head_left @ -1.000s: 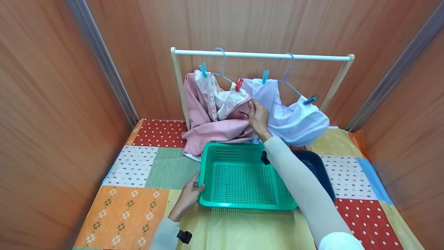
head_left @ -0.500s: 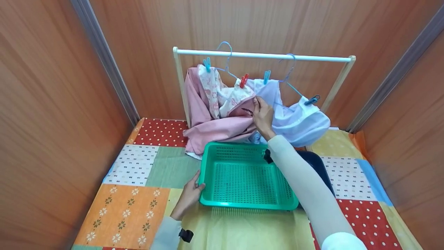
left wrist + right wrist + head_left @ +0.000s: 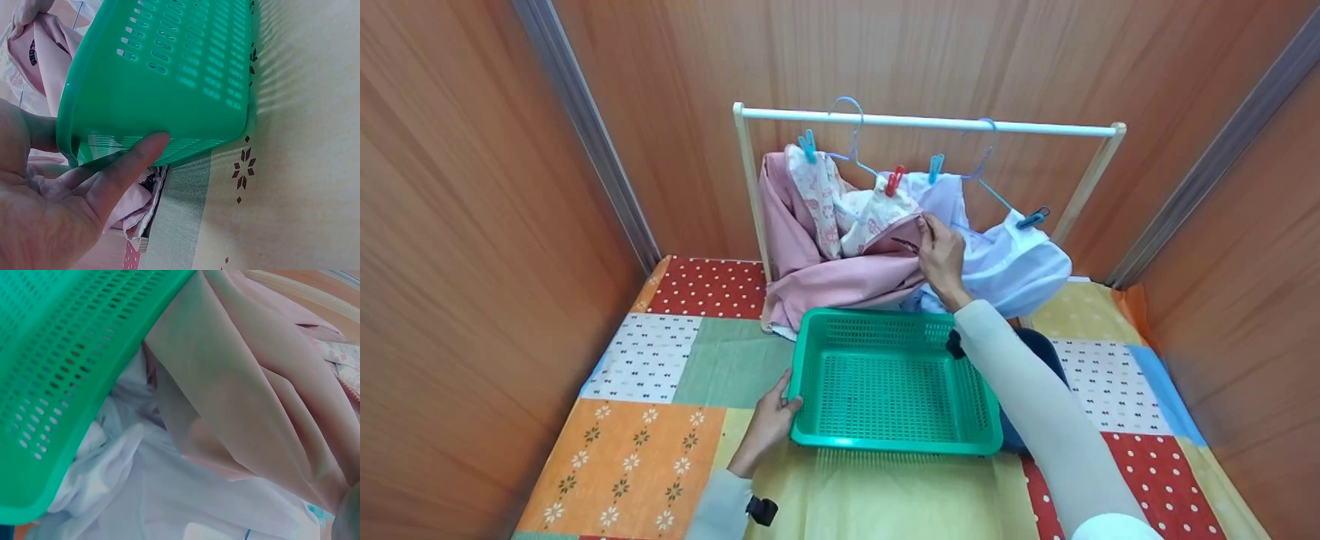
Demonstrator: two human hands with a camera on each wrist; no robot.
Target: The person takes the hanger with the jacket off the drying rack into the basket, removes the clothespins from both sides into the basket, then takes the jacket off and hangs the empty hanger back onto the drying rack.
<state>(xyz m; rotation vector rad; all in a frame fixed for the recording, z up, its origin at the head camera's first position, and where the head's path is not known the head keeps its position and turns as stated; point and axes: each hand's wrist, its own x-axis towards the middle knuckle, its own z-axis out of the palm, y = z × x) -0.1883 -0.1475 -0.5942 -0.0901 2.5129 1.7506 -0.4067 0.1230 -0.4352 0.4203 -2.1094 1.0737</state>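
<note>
"How was the right arm placed?"

"It reached forward from the lower right, its pale sleeve [image 3: 1035, 397] crossing the right side of the green basket [image 3: 900, 448], with the right hand [image 3: 942, 255] raised beyond the basket's far edge"

"And its fingers?"

"Nearly closed: thumb and forefinger pinched the edge of the pink garment [image 3: 847, 281], just below the red peg [image 3: 894, 181]. How the other fingers lay could not be told, since the back of the hand hid them"

"Where was the garment itself?"

"Hung on the left part of the white rail [image 3: 922, 121], behind the basket, its patterned lining turned out at the top and its pink folds drooping down to the cloth-covered surface. The white garment [image 3: 1020, 262] hung to its right"

"What about the left hand [image 3: 769, 424]?"

"Lower and nearer, its forearm angled up from the bottom edge. The thumb lay over the basket's left rim while a long, almost straight finger pressed the outer wall, so the rim sat between them. The grip was loose-looking, only partly closed, and the basket stood on the patchwork cloth [image 3: 630, 450]"
</note>
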